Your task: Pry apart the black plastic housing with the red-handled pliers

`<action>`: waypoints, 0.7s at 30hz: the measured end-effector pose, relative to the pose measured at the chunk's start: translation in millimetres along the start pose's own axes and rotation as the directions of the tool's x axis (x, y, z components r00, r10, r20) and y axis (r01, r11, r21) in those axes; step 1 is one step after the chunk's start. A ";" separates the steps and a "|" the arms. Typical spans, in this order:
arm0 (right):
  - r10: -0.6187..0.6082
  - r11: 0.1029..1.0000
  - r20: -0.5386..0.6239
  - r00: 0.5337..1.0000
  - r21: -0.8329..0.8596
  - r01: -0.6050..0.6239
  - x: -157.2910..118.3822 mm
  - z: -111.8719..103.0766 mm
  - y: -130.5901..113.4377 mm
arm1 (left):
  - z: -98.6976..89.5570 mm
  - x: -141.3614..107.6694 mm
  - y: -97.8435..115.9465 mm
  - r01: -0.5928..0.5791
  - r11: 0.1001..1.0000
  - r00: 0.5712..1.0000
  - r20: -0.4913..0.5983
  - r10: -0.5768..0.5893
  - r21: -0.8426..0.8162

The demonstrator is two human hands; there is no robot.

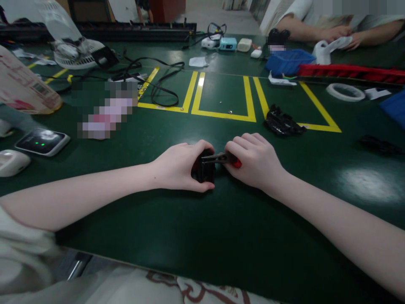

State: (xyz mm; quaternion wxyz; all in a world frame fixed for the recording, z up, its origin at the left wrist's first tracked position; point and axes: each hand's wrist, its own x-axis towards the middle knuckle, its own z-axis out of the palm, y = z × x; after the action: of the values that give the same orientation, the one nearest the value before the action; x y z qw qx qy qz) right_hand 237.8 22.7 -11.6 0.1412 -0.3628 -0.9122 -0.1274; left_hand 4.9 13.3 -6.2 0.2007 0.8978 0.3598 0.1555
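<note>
Pale cloth (126,285) lies nearest. Over the green table (196,236), the left hand (177,166) curls, half open, around a black part (208,172); the right hand (255,162), closed, grips pliers (218,158) that might slip if either hold loosened.

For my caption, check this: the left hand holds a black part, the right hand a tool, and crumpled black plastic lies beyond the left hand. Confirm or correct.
One slip: in the head view, the crumpled black plastic lies beyond the right hand, not the left. The left hand does hold a black part, the right a tool.
</note>
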 end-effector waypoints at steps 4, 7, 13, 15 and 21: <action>-0.009 1.000 0.002 1.000 -0.008 0.009 0.0 -0.6 -0.2 | -0.3 0.1 0.2 0.016 0.998 1.000 -0.001 -0.016 0.056; -0.021 1.000 -0.021 1.000 -0.017 0.021 -0.1 -0.2 0.2 | -0.4 0.4 0.4 0.016 0.996 1.000 -0.009 -0.015 0.088; -0.059 0.998 -0.088 0.994 -0.016 0.058 -1.3 1.9 3.7 | -0.6 1.2 0.3 0.010 0.994 1.000 -0.006 -0.009 0.111; -0.070 0.997 -0.084 0.994 -0.020 0.068 -0.9 2.2 4.2 | -0.3 1.3 -0.3 -0.005 0.994 1.000 -0.004 0.005 0.112; -0.103 0.994 -0.055 0.993 -0.033 0.101 0.8 0.3 2.6 | 1.0 1.0 -1.2 -0.019 0.993 1.000 -0.004 0.020 0.119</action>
State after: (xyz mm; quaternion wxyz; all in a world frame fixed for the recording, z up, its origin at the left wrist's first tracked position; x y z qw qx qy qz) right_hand 239.0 25.1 -11.2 0.1546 -0.3140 -0.9233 -0.1586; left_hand 5.4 14.5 -7.5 0.1446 0.9113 0.3600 0.1380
